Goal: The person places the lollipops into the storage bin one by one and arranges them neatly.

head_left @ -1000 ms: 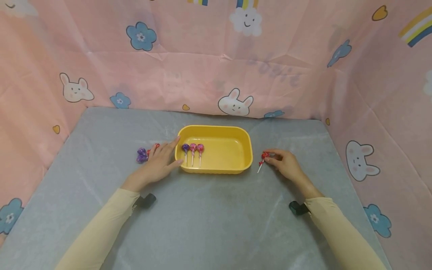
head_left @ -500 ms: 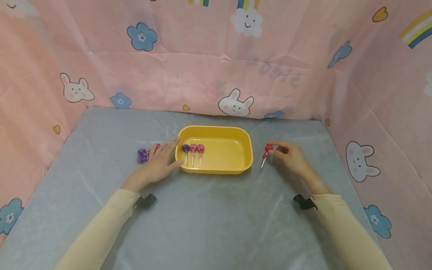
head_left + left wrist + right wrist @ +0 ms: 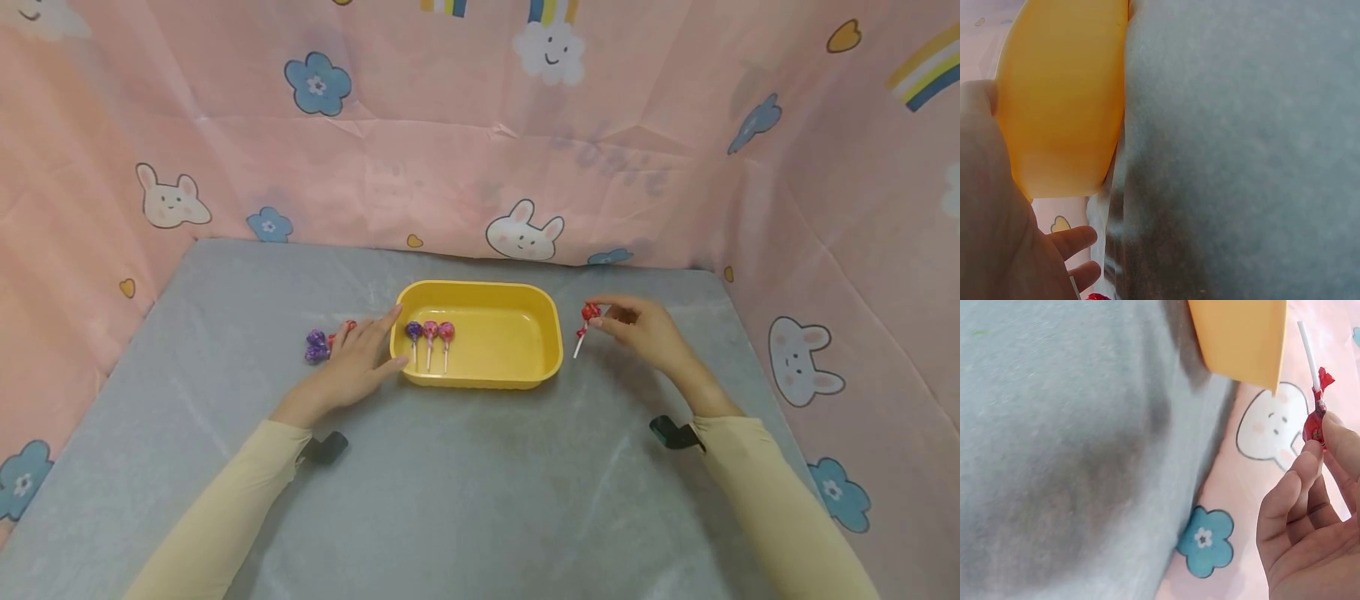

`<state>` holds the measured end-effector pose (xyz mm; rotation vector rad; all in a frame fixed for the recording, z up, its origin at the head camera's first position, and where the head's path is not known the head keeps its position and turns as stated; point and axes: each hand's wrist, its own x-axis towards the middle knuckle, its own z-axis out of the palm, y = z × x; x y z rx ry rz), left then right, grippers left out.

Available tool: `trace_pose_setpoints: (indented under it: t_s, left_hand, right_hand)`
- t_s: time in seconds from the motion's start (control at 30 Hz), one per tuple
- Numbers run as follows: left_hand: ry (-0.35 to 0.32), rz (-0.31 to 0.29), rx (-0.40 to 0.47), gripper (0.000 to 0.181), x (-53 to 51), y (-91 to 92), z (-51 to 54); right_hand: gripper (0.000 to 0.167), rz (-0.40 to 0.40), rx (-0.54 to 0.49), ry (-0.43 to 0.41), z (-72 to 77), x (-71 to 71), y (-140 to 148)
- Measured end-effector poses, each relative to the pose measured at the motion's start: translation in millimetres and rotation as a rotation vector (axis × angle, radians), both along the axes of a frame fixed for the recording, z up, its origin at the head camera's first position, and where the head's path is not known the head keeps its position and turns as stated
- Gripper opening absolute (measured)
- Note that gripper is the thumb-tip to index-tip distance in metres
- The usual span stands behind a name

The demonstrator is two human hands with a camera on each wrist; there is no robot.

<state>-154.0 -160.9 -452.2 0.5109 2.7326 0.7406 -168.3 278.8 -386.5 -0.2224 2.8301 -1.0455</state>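
Observation:
A yellow plastic tub [image 3: 487,380] stands mid-table. Inside, along its left side, lie a purple lollipop [image 3: 414,331] and two pink lollipops [image 3: 431,330] in a row, sticks toward the person. My left hand [image 3: 347,363] touches the tub's left rim with thumb and a fingertip, its fingers outstretched. To the right of the tub, my right hand [image 3: 642,331] pinches a red-wrapped lollipop [image 3: 1314,425] by its head between thumb and fingers. In the head view, the lollipop's white stick points down toward the table.
Purple lollipops [image 3: 316,346] and a red one [image 3: 351,324] lie left of the tub, partly hidden behind the left hand. Grey cloth covers the table [image 3: 480,483]. A pink printed curtain [image 3: 420,167] hangs at the back and sides.
Holding the red lollipop, my right hand has moved away from the person toward the back of the table. My left hand stays at the tub's left rim.

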Motion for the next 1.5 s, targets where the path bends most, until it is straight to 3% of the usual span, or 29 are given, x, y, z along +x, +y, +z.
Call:
trace_pose_setpoints:
  t_s: [0.23, 0.5, 0.87, 1.5]
  left_hand:
    - [0.008, 0.004, -0.010, 0.081, -0.4, -0.4, -2.7]
    - [0.002, -0.009, 0.006, 0.081, 0.7, -0.3, 3.0]
    - [0.005, -0.009, 0.001, 0.081, 0.9, 0.5, 3.3]
    - [-0.005, 0.000, -0.012, 0.082, 0.6, 0.3, 2.9]
  right_hand:
    - [0.044, 0.010, -0.034, -0.023, 4.2, -6.8, -14.2]
    - [0.038, 0.084, -0.027, 0.016, 5.3, -15.8, -27.8]
    - [0.039, 0.118, -0.058, -0.015, 7.5, -24.3, -43.4]
    - [0.035, 0.162, 0.005, -0.080, 12.4, -39.5, -71.6]
